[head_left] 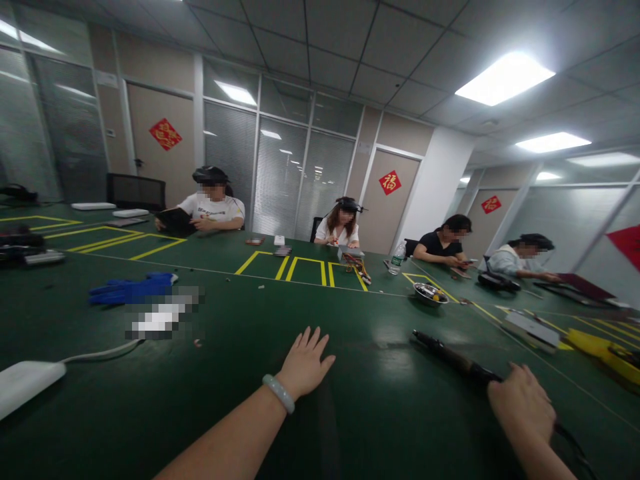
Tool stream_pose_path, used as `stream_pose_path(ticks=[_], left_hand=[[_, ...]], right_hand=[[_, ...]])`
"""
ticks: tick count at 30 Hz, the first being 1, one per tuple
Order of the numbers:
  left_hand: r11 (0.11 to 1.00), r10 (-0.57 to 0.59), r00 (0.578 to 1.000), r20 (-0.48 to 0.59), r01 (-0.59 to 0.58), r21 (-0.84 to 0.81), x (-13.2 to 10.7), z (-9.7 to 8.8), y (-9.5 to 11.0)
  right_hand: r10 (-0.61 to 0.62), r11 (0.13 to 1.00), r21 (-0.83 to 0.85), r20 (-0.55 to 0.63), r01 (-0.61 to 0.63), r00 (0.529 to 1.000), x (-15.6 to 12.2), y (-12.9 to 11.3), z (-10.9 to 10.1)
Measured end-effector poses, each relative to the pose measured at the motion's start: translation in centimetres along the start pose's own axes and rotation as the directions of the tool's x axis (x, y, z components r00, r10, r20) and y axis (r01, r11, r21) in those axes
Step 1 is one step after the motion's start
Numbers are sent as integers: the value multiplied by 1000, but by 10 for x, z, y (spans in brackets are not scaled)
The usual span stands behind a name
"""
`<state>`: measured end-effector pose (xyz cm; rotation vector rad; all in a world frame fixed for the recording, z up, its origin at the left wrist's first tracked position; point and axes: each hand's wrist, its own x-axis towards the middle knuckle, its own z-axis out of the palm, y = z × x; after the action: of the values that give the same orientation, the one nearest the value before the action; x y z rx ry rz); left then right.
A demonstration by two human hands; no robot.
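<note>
A: How far along is the work?
B: Hard to judge. The black pen-shaped tool (453, 355) is at two o'clock from the wearer, its tip pointing towards ten and touching no part. I see nothing finished by it, and what's left doesn't show.
A: And the right hand (523, 403)?
B: Also near two, back upward, bent over the tool's rear end. Its fingers are partly hidden, so I can't tell whether that grip is closed.
A: The left hand (307, 363)?
B: At twelve, palm down by the table (350, 373), fingers spread and pointing away, holding nothing. Its forearm, with a pale bangle (279, 394), comes in from about seven.
</note>
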<state>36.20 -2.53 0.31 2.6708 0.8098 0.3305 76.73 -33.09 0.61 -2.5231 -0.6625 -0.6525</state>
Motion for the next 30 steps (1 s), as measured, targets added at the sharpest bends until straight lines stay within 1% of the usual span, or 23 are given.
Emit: stream_pose_path(ticks=[1, 2, 3, 5, 6, 8, 9, 10, 11, 12, 13, 14, 18, 23, 30], left_hand=[[1000, 2, 1000, -6, -2, 1, 0, 1, 0], [1000, 7, 1000, -13, -7, 3, 1, 2, -1], [1000, 10, 1000, -23, -10, 5, 1, 3, -1], [1000, 17, 999, -34, -16, 13, 3, 6, -3], [1000, 20, 999, -39, -19, 21, 3, 8, -4], [999, 30, 998, -56, -27, 45, 4, 11, -6], [998, 36, 997, -67, -32, 60, 5, 12, -6], [997, 42, 996, -74, -37, 75, 5, 12, -6], [995, 45, 996, -77, -39, 88, 5, 13, -6], [994, 46, 996, -75, -39, 97, 5, 12, -5], [994, 45, 997, -68, -38, 103, 5, 12, -4], [994, 41, 997, -59, -35, 106, 4, 11, -2], [994, 30, 999, -42, -25, 109, 4, 10, 0], [992, 37, 998, -51, -31, 122, 5, 13, -3], [992, 27, 998, -52, -20, 125, 4, 13, -2]], right_hand=[[-10, 1000, -30, -30, 9, 999, -6, -31, 0], [-86, 996, -6, -2, 86, 996, -14, -66, 0], [-176, 983, 52, 56, 173, 983, -23, -102, 0], [-320, 937, 215, 214, 276, 923, -46, -172, 2], [-395, 901, 300, 270, 314, 878, -59, -204, 3], [-561, 802, 441, 324, 403, 762, -88, -256, 8], [-631, 753, 485, 341, 444, 697, -102, -275, 10], [-685, 713, 511, 357, 481, 635, -114, -289, 13], [-720, 685, 521, 375, 509, 584, -125, -299, 16], [-738, 670, 520, 395, 530, 546, -133, -305, 19], [-747, 664, 514, 413, 543, 521, -139, -308, 21], [-749, 662, 509, 426, 550, 508, -142, -309, 22], [-750, 661, 518, 445, 543, 490, -139, -303, 22], [-754, 657, 543, 453, 523, 476, -134, -300, 21], [-766, 643, 588, 476, 490, 432, -129, -292, 29]])
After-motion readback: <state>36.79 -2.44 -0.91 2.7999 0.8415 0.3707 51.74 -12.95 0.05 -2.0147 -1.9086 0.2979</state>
